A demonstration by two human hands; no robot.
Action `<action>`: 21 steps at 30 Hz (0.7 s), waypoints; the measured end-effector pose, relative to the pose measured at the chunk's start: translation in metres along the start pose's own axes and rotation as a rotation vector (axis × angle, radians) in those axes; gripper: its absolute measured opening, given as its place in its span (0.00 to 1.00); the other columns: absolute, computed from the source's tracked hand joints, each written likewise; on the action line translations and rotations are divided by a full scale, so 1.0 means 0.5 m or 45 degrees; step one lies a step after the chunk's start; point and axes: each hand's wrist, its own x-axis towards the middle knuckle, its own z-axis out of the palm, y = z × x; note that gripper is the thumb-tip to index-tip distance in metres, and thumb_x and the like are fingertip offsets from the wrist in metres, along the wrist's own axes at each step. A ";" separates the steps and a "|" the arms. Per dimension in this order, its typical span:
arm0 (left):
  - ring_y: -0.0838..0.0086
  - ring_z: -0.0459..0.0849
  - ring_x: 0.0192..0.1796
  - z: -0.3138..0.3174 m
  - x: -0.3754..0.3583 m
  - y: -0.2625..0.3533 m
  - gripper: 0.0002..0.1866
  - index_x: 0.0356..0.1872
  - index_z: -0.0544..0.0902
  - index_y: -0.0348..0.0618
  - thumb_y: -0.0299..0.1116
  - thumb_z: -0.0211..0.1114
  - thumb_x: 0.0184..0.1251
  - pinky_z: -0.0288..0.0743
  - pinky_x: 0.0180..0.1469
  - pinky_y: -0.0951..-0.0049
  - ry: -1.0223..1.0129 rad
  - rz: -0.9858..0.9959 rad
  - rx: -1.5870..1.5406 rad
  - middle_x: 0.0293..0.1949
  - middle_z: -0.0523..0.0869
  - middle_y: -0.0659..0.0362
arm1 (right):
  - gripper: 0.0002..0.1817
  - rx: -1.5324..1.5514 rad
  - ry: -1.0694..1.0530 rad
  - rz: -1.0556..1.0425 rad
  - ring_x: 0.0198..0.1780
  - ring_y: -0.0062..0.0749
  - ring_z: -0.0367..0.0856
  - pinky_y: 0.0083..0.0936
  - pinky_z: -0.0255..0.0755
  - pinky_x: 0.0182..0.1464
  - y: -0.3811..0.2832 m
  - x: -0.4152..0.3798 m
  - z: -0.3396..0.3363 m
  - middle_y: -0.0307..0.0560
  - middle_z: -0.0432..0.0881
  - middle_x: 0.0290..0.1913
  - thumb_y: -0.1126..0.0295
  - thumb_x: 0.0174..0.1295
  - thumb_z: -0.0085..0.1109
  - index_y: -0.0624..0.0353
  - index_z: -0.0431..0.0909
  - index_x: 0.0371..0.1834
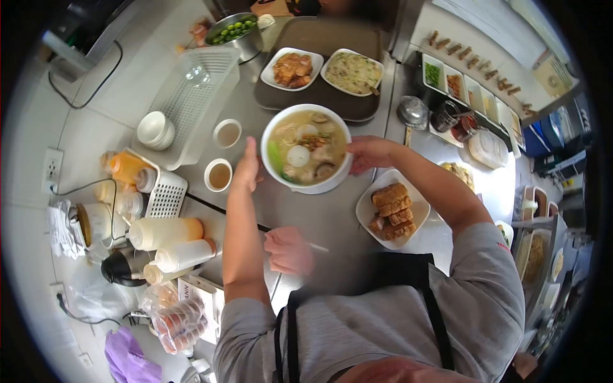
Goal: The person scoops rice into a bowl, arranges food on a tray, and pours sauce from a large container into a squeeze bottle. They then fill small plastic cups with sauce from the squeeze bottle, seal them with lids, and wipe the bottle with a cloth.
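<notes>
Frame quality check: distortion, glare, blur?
Head view: strong fisheye curvature, corners black; head view: bright glare on the right-hand steel counter; head view: a blurred dark smudge by the apron, while the soup bowl reads fairly clear.

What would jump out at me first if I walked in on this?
Probably the large white bowl of soup near the middle, flanked by the person's left hand and right hand. Your eye might then drop to the plate of golden-brown pieces below the right hand, or rise to two filled dishes on the brown tray at the top. The purple cloth at lower left stands out too.
</notes>
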 end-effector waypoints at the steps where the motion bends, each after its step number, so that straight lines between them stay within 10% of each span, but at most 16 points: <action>1: 0.61 0.63 0.60 -0.003 -0.003 -0.004 0.42 0.65 0.47 0.47 0.67 0.30 0.58 0.51 0.56 0.45 0.036 0.005 0.009 0.58 0.65 0.48 | 0.28 0.005 0.001 0.000 0.42 0.38 0.75 0.33 0.70 0.43 -0.002 0.008 0.004 0.51 0.72 0.44 0.54 0.55 0.54 0.55 0.59 0.55; 9: 0.62 0.65 0.57 -0.027 -0.022 0.004 0.35 0.61 0.58 0.61 0.67 0.24 0.58 0.56 0.51 0.48 -0.037 -0.001 -0.045 0.58 0.67 0.60 | 0.27 -0.139 0.032 0.005 0.41 0.35 0.75 0.31 0.71 0.41 -0.034 0.082 0.049 0.51 0.74 0.41 0.50 0.54 0.53 0.58 0.66 0.50; 16: 0.51 0.58 0.63 -0.046 -0.046 0.014 0.43 0.63 0.56 0.50 0.71 0.27 0.53 0.49 0.59 0.42 0.040 0.083 -0.198 0.62 0.59 0.49 | 0.20 -0.130 -0.173 -0.015 0.32 0.28 0.76 0.27 0.73 0.34 -0.007 0.195 0.023 0.42 0.77 0.36 0.50 0.60 0.45 0.51 0.71 0.47; 21: 0.51 0.53 0.65 -0.021 -0.119 0.049 0.42 0.64 0.54 0.48 0.70 0.29 0.55 0.46 0.60 0.43 -0.052 0.165 -0.227 0.63 0.56 0.48 | 0.30 -0.336 0.229 -0.085 0.36 0.30 0.76 0.28 0.72 0.34 -0.056 0.075 0.061 0.46 0.75 0.35 0.41 0.52 0.50 0.57 0.69 0.46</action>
